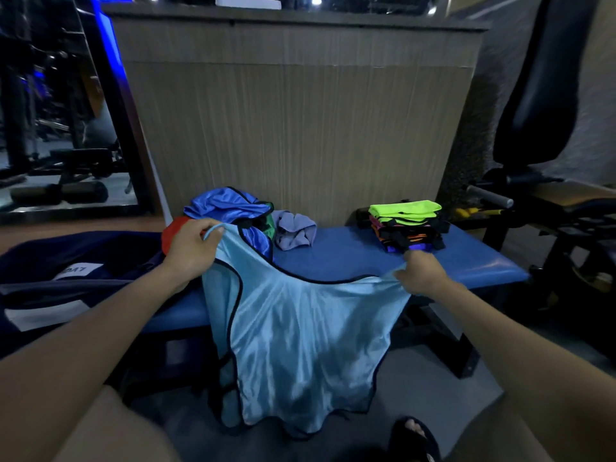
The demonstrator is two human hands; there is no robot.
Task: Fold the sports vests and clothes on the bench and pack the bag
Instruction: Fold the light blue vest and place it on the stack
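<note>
Hanging from two hands in the head view, one light blue vest (pixel 300 331) is drooping over the front edge of the blue bench (pixel 350 255) toward the floor. The left hand (pixel 191 246) is pinching one shoulder strap, and the right hand (pixel 421 273) is gripping the other shoulder. One loose heap of unfolded vests (pixel 233 211) is lying at the back of the bench, with one crumpled grey cloth (pixel 295 233) just beside it. One folded stack (pixel 408 226) is sitting to the right, a lime-green piece topping it. One dark bag (pixel 76 261) is resting at the left.
</note>
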